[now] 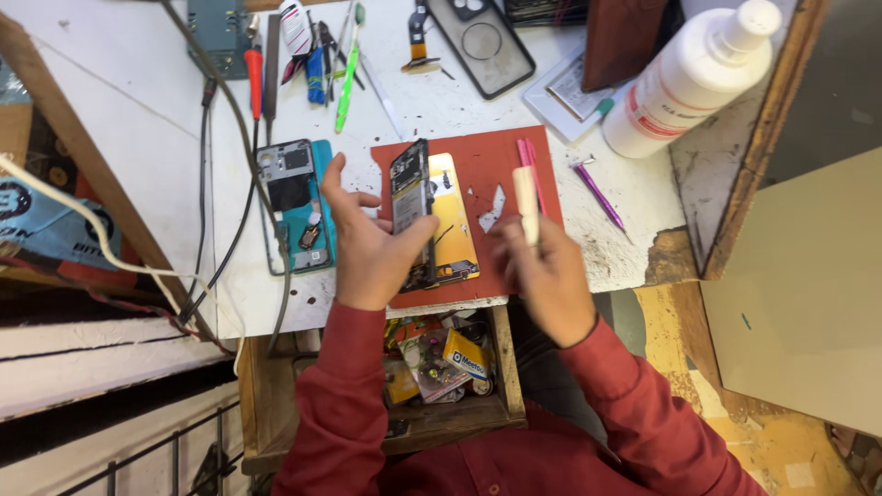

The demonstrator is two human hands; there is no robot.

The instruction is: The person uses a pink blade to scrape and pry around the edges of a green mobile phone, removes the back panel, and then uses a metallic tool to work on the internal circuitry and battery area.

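Note:
My left hand [367,241] holds an opened phone body [411,197] on its edge, thumb against its right side, above a red work mat [501,161]. A gold back panel [454,220] lies flat on the mat just right of the phone. My right hand [544,271] grips a cream, stick-shaped tool [525,202] that points up and away from me, a little to the right of the gold panel. Both arms wear red sleeves.
A teal phone frame [299,204] lies left of my left hand. Screwdrivers, tweezers and a green pen [346,78] lie at the back. A white bottle [691,78], a purple tool [602,197], a clear case [482,46] and black cables [230,184] are nearby. An open drawer [441,363] holds clutter.

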